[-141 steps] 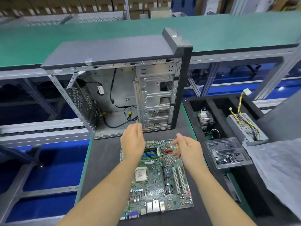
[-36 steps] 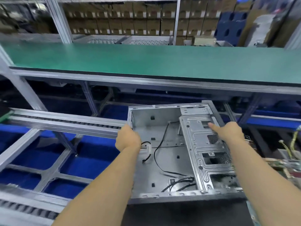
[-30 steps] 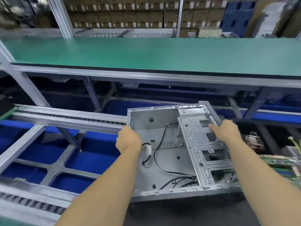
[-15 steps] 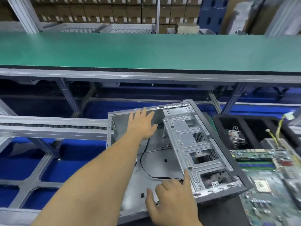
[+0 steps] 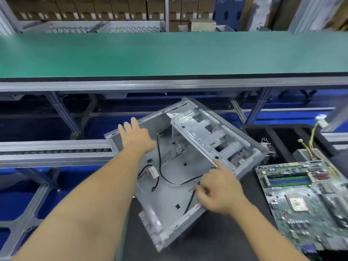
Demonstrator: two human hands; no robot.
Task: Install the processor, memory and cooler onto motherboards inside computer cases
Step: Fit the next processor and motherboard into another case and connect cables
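- Left hand [image 5: 136,137]: fingers straight and spread, palm laid flat on the far left wall of the open grey sheet-metal computer case [image 5: 169,200]; it curls round nothing.
- Right hand [image 5: 219,193]: index finger stretched out, its tip touching the lower edge of the silver perforated drive cage [image 5: 212,137]; the remaining fingers are bent over the black cables [image 5: 163,174] near the case's near right edge. Whether they pinch a cable cannot be told.
- Computer case: lies on its side, open face up, turned at an angle on the dark work mat [image 5: 207,240], its left portion overhanging the mat's left edge. The drive cage fills its far right part; the black cables trail loosely over its bare floor, one ending in a white connector [image 5: 153,171].
- Green printed motherboard [image 5: 305,200]: lies flat at the right edge of the mat, just beside the case and outside it. It carries a square silver processor socket [image 5: 298,203] and blue and green memory slots [image 5: 288,180].
- Finned metal cooler [image 5: 268,147]: sits in a black foam tray [image 5: 286,136] beyond the motherboard, partly hidden behind the case's corner.
- Yellow wire bundle [image 5: 311,136]: rises from a grey box at the far right.
- Green conveyor belt [image 5: 169,53]: runs across the scene behind the case, with a grey roller rail [image 5: 54,150] at the left.
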